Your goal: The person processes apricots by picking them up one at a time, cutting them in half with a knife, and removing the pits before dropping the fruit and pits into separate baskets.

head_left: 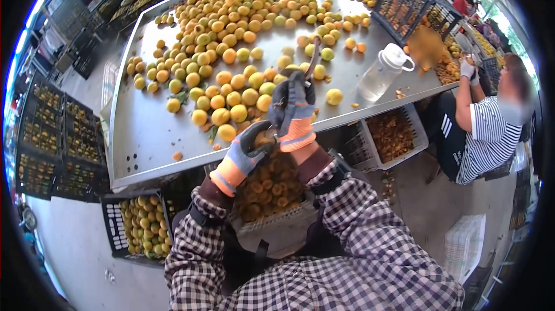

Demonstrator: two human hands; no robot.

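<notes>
Both my hands wear orange and grey gloves with black palms. My right hand [293, 108] is closed around a hand tool whose curved, dark handle [314, 59] sticks up past the fingers. Lower and to its left, my left hand [245, 152] curls its thumb and fingers around a yellowish round fruit [266, 137], partly hidden by the glove. The hands are close together at the near edge of a metal table [150, 152]. Beyond them lies a spread of yellow, green and orange fruits [234, 98]. Under the hands stands a crate of cut fruit [269, 192].
A clear water bottle [378, 74] with a white lid stands right of the fruit. Behind it is a tilted black crate [413, 7]. A white crate of fruit pieces [393, 134] sits below the table's edge. Another person [491, 117] works at the right.
</notes>
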